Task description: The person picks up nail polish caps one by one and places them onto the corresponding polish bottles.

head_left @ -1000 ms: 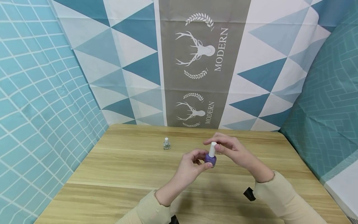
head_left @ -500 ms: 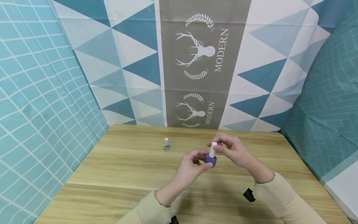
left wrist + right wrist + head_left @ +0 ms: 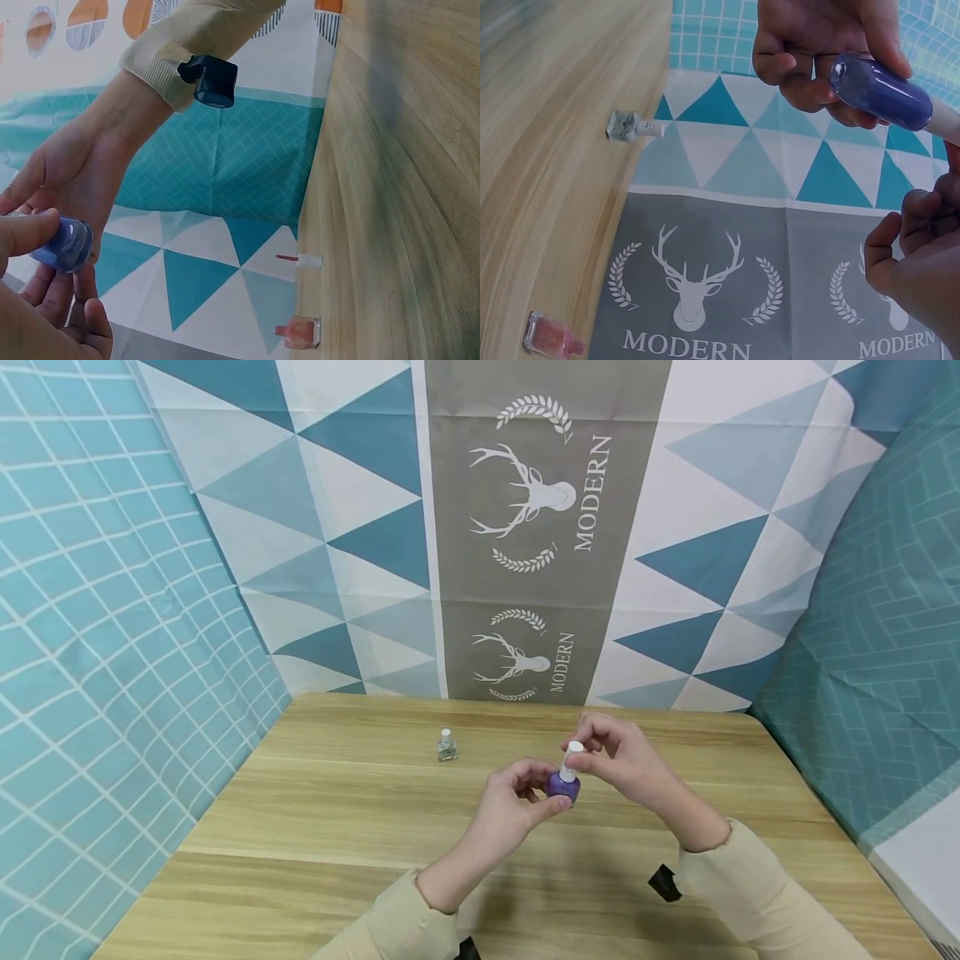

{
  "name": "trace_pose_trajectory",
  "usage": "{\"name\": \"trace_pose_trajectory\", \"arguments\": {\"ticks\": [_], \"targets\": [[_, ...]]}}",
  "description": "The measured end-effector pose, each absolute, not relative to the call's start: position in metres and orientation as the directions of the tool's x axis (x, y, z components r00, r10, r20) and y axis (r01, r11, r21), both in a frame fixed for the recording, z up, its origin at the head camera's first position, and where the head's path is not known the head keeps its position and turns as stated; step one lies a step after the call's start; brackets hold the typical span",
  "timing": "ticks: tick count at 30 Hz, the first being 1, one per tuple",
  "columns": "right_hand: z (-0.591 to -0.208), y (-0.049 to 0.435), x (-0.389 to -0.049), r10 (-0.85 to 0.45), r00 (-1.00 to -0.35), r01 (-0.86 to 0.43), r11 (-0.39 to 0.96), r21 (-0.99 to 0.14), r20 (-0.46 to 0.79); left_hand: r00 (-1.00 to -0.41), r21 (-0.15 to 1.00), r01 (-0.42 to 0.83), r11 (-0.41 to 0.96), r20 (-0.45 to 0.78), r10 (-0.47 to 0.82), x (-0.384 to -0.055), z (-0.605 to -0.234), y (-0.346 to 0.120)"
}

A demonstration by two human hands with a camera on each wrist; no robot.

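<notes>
Head camera: a person holds a small purple bottle [image 3: 563, 786] of nail polish above a wooden table [image 3: 337, 827], its white cap [image 3: 573, 758] uppermost and leaning slightly. Fingers of the left hand [image 3: 510, 802] are clamped on the glass, thumb on the near side; those of the right hand [image 3: 626, 764] pinch the cap, which meets the bottle's neck. Both arms wear cream sleeves [image 3: 738, 872], and a black device [image 3: 664, 883] sits at the right cuff. A clear bottle [image 3: 447, 747] with a white cap stands upright toward the far edge of the table, to the left of the hands and well apart from them. From the left wrist, a pink bottle [image 3: 300, 332] stands uncapped on the table; near it a loose cap [image 3: 309, 261] rests on its end, its reddish brush pointing up. Behind the table hangs a patterned cloth [image 3: 517, 552], its grey panel printed with white deer heads and the word "MODERN," flanked by blue and white triangles. Blue grid cloth [image 3: 112, 610] lines the left side, teal cloth [image 3: 885, 660] the right.
</notes>
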State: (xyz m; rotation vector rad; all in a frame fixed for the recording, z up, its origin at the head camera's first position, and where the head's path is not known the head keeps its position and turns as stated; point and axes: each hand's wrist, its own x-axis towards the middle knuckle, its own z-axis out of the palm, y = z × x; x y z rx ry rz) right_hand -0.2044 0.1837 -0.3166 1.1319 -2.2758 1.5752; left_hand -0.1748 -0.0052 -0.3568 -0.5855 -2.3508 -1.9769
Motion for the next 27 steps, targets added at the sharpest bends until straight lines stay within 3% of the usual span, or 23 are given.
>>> {"name": "trace_pose_trajectory", "arguments": {"ticks": [13, 20, 27], "targets": [[-0.318, 0.182, -0.207, -0.466, -0.681, -0.68, 0.116, -0.724, 0.565, -0.931, 0.949, 0.287, 0.132, 0.244, 0.271, -0.175, -0.357, -0.004], [-0.319, 0.187, -0.205, -0.525, -0.715, -0.606, 0.136, -0.783, 0.462, -0.937, 0.951, 0.273, 0.142, 0.23, 0.264, -0.176, -0.358, -0.005], [-0.314, 0.192, -0.204, -0.613, -0.659, -0.604, 0.086, -0.792, 0.436, -0.922, 0.937, 0.311, 0.156, 0.258, 0.289, -0.176, -0.358, -0.006]]}}
